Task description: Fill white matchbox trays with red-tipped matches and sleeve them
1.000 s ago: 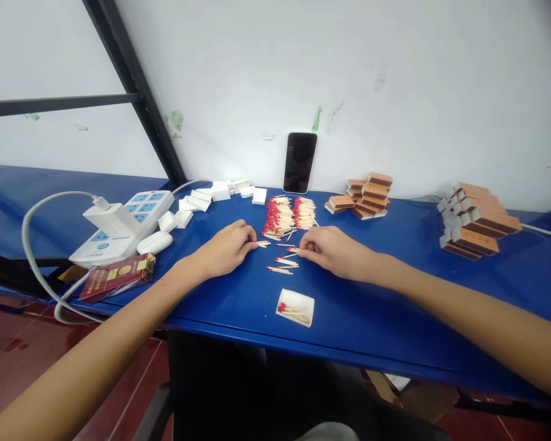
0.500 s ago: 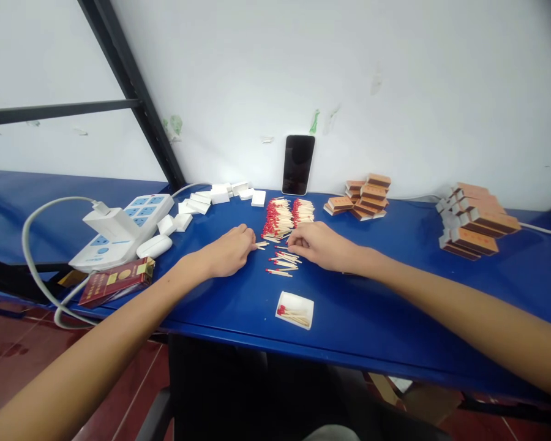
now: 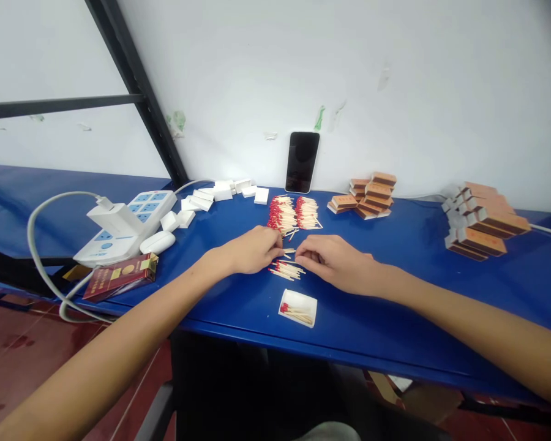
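My left hand [image 3: 259, 250] is closed, with a few matches [image 3: 289, 252] showing at its fingertips, their pale sticks pointing right. Facing it, my right hand [image 3: 333, 263] has its fingers bent together close to the ends of those sticks; whatever it pinches is hidden. Just below both hands lies a small loose row of red-headed matches [image 3: 286, 270] on the blue table. Nearer the front edge, a white matchbox tray [image 3: 314, 311] holds several matches. Two larger heaps of matches, a left heap [image 3: 282, 214] and a right heap [image 3: 307, 213], lie beyond my hands.
White matchbox trays [image 3: 223, 192] are scattered at the back left. Brown matchbox sleeves [image 3: 377, 193] are piled at the back right, with a bigger stack [image 3: 482, 220] farther right. A phone [image 3: 302, 162] leans on the wall. A power strip [image 3: 153, 205] and red packet [image 3: 122, 275] sit left.
My left hand has moved right, with its matches, toward my right hand. My right hand has shifted slightly down and right, away from the heaps. The view has shifted slightly.
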Demonstrator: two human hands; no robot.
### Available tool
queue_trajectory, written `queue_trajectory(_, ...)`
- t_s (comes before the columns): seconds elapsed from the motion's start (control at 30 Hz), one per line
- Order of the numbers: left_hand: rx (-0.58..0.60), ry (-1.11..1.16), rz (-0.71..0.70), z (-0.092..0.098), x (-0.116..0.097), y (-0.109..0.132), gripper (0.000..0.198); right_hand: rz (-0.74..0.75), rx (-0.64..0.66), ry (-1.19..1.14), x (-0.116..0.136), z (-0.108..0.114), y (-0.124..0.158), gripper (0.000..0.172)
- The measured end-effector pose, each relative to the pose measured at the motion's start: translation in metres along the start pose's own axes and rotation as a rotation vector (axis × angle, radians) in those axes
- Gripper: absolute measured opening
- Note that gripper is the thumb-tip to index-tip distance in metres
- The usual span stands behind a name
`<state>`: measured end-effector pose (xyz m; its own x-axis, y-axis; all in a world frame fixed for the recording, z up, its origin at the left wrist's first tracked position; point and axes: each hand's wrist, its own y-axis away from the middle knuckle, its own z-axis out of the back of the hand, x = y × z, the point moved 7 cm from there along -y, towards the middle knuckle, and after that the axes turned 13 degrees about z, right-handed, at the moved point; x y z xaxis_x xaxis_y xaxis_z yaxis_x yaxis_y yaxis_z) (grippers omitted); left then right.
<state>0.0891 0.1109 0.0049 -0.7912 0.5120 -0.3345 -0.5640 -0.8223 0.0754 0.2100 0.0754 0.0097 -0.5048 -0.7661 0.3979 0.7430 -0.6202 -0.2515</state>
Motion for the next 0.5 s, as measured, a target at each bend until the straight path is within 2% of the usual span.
queue_trajectory(0.13,-0.007,0.040,-0.021,-0.001,-0.013,-0.002,0.016,0.020,-0.023,0.050,0.007,0.002,0.009,0.012)
queue_trajectory(0.23,-0.034,0.068,-0.044,0.003,-0.013,0.005,0.017,0.074,-0.033,0.084,0.015,0.001,0.013,0.011)
queue_trajectory(0.37,-0.193,0.125,0.015,0.017,-0.002,0.029,0.025,0.165,-0.003,0.058,0.022,-0.006,0.012,0.015)
queue_trajectory(0.5,-0.217,0.138,0.081,0.011,0.000,0.055,0.026,0.263,0.035,0.050,0.025,-0.014,0.008,0.020)
